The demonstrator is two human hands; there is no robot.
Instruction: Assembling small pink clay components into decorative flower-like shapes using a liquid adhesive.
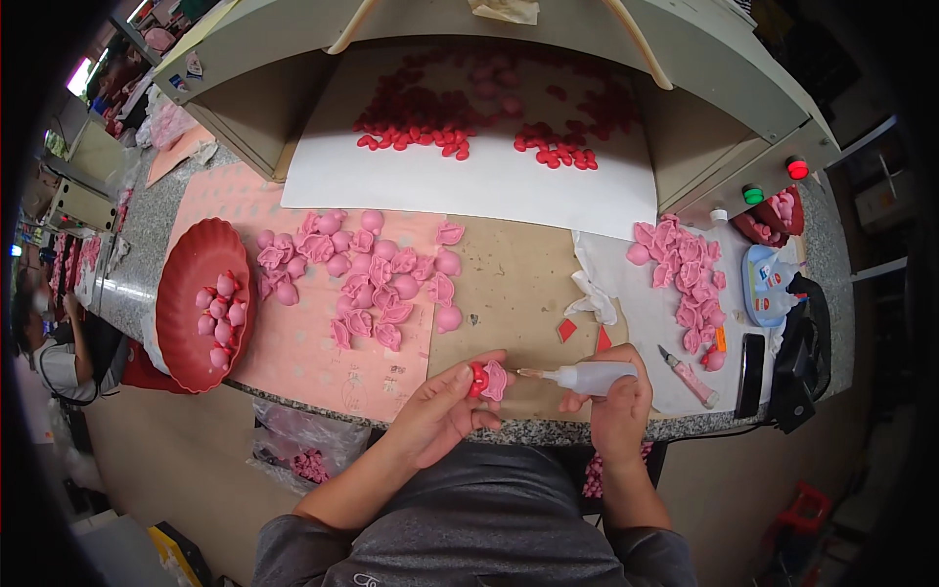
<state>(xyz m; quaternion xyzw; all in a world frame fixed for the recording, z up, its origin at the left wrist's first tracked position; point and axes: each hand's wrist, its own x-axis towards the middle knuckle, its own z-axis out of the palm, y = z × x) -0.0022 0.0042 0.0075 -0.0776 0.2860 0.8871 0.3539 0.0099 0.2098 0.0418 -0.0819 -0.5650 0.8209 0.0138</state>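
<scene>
My left hand (pixel 436 415) pinches a small pink ruffled piece (pixel 495 383) with a glossy red part (pixel 478 381) beside it. In my right hand (pixel 623 411) is a translucent white squeeze bottle (pixel 595 377), tilted so that its thin nozzle points left at the pink piece. The nozzle tip is close to the piece; I cannot tell whether it touches. Beyond my left hand, pink balls and ruffled pink pieces (pixel 389 284) lie spread over pink paper. Another pile of ruffled pink pieces (pixel 680 269) lies to the right on white paper.
A red fluted bowl (pixel 176 293) at left holds several pink balls with red parts. At the back, a box-like machine (pixel 729 98) shelters red pieces (pixel 421 122) on white paper. A craft knife (pixel 688 377), dark phone (pixel 750 376) and blue tray (pixel 758 289) with bottles sit right.
</scene>
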